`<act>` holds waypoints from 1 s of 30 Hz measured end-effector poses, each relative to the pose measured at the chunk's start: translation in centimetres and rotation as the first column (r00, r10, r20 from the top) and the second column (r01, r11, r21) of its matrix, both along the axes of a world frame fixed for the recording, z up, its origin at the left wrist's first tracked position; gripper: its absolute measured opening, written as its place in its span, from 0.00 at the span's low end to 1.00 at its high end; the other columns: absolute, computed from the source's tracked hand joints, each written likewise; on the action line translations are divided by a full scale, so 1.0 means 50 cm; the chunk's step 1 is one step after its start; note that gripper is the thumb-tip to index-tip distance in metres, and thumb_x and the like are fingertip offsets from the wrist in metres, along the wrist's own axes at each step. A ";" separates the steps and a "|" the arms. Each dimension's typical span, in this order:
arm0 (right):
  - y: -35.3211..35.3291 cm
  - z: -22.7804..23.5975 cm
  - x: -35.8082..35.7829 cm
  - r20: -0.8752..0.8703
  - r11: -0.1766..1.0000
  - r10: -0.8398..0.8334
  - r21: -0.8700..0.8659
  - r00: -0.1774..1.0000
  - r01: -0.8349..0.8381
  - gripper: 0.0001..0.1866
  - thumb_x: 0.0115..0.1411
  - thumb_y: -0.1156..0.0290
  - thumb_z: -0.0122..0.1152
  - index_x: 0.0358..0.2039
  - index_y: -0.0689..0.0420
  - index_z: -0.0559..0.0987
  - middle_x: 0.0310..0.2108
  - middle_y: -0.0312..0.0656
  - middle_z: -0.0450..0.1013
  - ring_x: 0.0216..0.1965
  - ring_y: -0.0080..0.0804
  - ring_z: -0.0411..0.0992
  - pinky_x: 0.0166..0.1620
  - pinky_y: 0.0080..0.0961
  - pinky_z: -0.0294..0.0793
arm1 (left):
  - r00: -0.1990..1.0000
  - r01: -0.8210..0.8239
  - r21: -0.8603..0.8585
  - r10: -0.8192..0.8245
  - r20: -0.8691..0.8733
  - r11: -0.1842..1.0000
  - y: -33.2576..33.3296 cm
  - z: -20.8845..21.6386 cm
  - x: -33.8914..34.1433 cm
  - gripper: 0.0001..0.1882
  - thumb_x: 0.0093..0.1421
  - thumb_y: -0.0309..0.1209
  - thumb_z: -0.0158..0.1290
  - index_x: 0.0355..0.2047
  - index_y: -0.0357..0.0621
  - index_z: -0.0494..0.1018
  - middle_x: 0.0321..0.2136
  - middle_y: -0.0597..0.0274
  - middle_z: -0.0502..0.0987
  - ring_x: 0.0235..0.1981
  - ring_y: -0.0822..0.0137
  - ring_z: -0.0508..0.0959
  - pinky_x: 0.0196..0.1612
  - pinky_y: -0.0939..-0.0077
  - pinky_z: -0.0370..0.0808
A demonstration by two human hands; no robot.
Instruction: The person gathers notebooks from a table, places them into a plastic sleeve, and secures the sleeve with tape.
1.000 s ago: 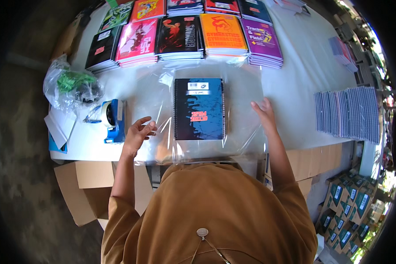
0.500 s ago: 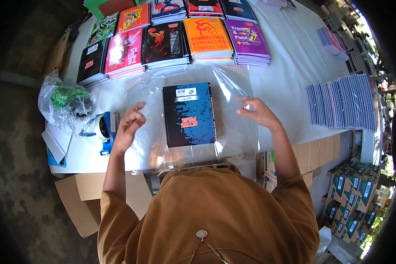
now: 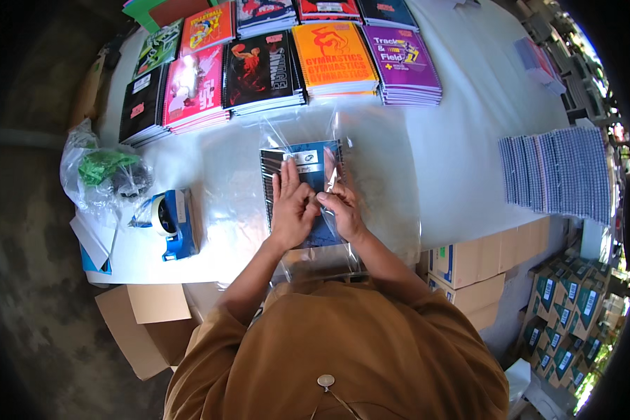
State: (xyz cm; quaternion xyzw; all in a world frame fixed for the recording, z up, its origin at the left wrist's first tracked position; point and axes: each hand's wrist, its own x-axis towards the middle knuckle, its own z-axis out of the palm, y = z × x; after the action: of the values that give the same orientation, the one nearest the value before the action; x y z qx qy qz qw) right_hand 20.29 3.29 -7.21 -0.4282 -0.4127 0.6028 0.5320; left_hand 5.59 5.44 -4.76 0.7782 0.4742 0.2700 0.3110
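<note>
A dark blue spiral notebook lies on the white table in front of me, wrapped in a sheet of clear plastic film. My left hand lies flat on the cover, pressing the folded film down. Beside it, my right hand pinches the film over the notebook's middle, fingers curled. Both hands touch each other above the notebook's lower half, which they hide.
Stacks of colourful notebooks line the far edge. A blue tape dispenser and a clear bag with green contents sit at the left. Fanned grey notebooks lie at the right. Cardboard boxes stand below the table.
Both hands came in from the film's outer edges to the notebook's middle, folding the clear film over the cover. The view shifted slightly.
</note>
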 end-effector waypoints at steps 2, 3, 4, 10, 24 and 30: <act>0.001 0.010 -0.006 -0.026 0.998 0.066 0.017 0.998 -0.065 0.10 0.56 0.70 0.51 0.29 0.64 0.74 0.66 0.45 0.35 0.68 0.33 0.31 0.64 0.34 0.24 | 0.958 0.010 0.050 0.005 -0.285 0.999 -0.002 0.006 0.020 0.13 0.55 0.32 0.46 0.40 0.40 0.66 0.63 0.37 0.41 0.65 0.44 0.38 0.64 0.53 0.34; -0.001 0.015 -0.013 0.079 0.998 0.049 0.046 0.996 -0.053 0.10 0.56 0.69 0.51 0.29 0.64 0.74 0.66 0.47 0.37 0.67 0.37 0.34 0.64 0.35 0.25 | 0.957 0.007 0.035 0.004 -0.289 0.999 -0.006 0.002 0.017 0.13 0.55 0.32 0.46 0.40 0.40 0.66 0.63 0.37 0.41 0.65 0.44 0.38 0.64 0.53 0.34; 0.010 0.028 -0.017 0.252 0.982 -0.006 0.184 0.968 -0.042 0.10 0.56 0.68 0.52 0.28 0.63 0.75 0.66 0.49 0.38 0.67 0.43 0.35 0.64 0.37 0.27 | 0.971 0.030 0.019 -0.025 -0.240 0.999 0.000 0.003 0.015 0.19 0.54 0.30 0.44 0.47 0.40 0.63 0.63 0.40 0.42 0.65 0.46 0.39 0.64 0.53 0.34; 0.031 0.037 -0.058 0.863 0.912 -0.240 0.357 0.445 -0.200 0.09 0.50 0.68 0.56 0.23 0.62 0.74 0.64 0.61 0.40 0.65 0.58 0.38 0.63 0.49 0.38 | 0.883 0.259 -0.480 -0.004 0.470 0.838 0.101 0.007 -0.094 0.36 0.45 0.19 0.40 0.60 0.40 0.52 0.62 0.49 0.51 0.65 0.57 0.48 0.65 0.67 0.44; 0.030 0.053 -0.058 0.871 0.930 -0.182 0.303 0.457 -0.209 0.10 0.51 0.66 0.55 0.21 0.60 0.76 0.63 0.62 0.39 0.65 0.58 0.37 0.64 0.46 0.36 | 0.964 0.264 0.120 -0.266 0.001 0.957 0.555 0.181 -0.010 0.10 0.56 0.30 0.52 0.36 0.38 0.75 0.34 0.59 0.78 0.28 0.69 0.77 0.32 0.77 0.75; 0.030 0.052 -0.058 0.853 0.928 -0.200 0.323 0.482 -0.187 0.11 0.52 0.66 0.56 0.19 0.60 0.73 0.63 0.61 0.42 0.65 0.57 0.38 0.64 0.47 0.36 | 0.517 0.228 -0.745 -0.726 -0.453 0.627 0.465 0.096 -0.022 0.23 0.46 0.30 0.59 0.43 0.35 0.72 0.35 0.53 0.78 0.25 0.68 0.77 0.29 0.74 0.76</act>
State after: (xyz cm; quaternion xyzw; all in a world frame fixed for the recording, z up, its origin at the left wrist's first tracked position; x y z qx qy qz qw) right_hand 17.40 4.79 -4.60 -0.5667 -0.7301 0.2077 0.3203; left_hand 4.49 28.67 0.02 0.7787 0.3639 -0.3287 0.3913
